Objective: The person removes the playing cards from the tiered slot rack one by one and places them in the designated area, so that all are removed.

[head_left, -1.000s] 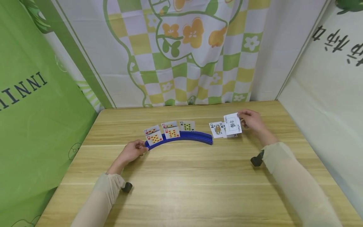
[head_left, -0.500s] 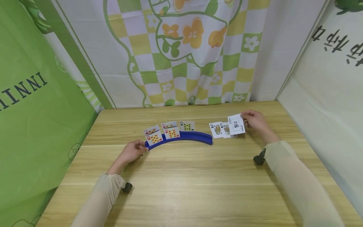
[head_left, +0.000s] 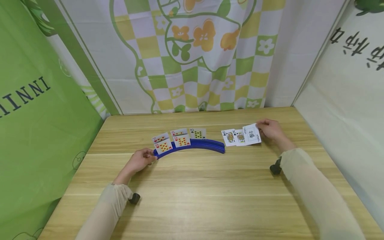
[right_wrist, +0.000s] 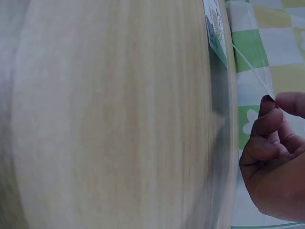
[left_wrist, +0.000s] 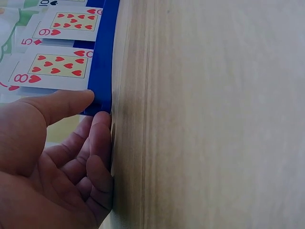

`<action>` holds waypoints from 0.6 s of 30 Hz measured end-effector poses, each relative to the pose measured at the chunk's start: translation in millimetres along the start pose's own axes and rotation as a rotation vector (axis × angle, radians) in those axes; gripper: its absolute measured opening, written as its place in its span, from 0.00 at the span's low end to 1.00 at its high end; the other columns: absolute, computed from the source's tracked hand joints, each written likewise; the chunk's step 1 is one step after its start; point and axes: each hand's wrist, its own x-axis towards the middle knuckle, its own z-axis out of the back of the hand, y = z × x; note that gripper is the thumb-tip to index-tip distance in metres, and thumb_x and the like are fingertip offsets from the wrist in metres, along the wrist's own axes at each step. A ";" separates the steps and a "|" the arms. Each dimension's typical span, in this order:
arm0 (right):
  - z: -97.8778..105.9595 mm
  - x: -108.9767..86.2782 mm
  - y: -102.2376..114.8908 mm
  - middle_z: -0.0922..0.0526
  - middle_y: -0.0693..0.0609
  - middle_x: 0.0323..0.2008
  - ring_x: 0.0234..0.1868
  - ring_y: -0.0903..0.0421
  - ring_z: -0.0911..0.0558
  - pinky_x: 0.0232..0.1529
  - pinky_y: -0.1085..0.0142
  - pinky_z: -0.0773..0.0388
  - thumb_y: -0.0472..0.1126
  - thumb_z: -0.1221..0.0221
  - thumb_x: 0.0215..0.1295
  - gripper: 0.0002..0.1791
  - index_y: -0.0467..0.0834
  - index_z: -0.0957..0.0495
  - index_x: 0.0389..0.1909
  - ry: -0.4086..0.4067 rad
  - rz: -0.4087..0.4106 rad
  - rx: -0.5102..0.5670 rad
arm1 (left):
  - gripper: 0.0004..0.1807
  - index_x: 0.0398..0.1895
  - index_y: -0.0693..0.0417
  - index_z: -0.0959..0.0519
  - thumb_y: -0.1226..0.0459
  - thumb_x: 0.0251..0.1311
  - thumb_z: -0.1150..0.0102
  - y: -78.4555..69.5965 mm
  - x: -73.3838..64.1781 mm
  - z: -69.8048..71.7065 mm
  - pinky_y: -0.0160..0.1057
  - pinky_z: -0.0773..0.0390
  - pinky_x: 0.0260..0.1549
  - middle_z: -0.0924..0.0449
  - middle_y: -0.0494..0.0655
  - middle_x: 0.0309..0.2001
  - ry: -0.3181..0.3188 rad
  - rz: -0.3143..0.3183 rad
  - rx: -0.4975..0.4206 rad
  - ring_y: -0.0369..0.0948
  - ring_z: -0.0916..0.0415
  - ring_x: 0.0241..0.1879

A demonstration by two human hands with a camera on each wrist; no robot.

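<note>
My left hand (head_left: 140, 160) pinches the left end of a blue curved card holder (head_left: 207, 144), its thumb (left_wrist: 71, 104) on top in the left wrist view. Upright in the holder stand the eight of hearts (left_wrist: 59, 66), nine of hearts (left_wrist: 74, 24), a seven of hearts (head_left: 160, 137), a five of diamonds (head_left: 179, 132) and a ten of spades (head_left: 198, 133). My right hand (head_left: 271, 129) pinches a corner of a joker card (head_left: 251, 134), tilted above the table. A queen (head_left: 229, 137) and a king (head_left: 240, 137) of spades lie left of it; the joker overlaps the king's right edge.
The wooden table (head_left: 192, 200) reaches back to a patterned curtain (head_left: 210, 66). A green cloth (head_left: 45, 116) hangs on the left and a pale cloth (head_left: 345, 100) on the right. The holder's right half bears no cards.
My right hand has drawn the joker rightward and slightly nearer, uncovering more of the king. The left hand and the card holder have stayed put.
</note>
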 end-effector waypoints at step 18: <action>-1.6 9.4 -20.0 0.16 0.50 0.34 0.31 0.60 0.23 0.30 0.68 0.26 0.43 0.49 0.74 0.18 0.35 0.24 0.55 -0.016 -0.026 -0.134 | 0.18 0.54 0.63 0.23 0.61 0.65 0.38 0.6 0.1 0.4 0.36 0.22 0.32 0.18 0.53 0.40 0.003 -0.006 -0.007 0.40 0.23 0.33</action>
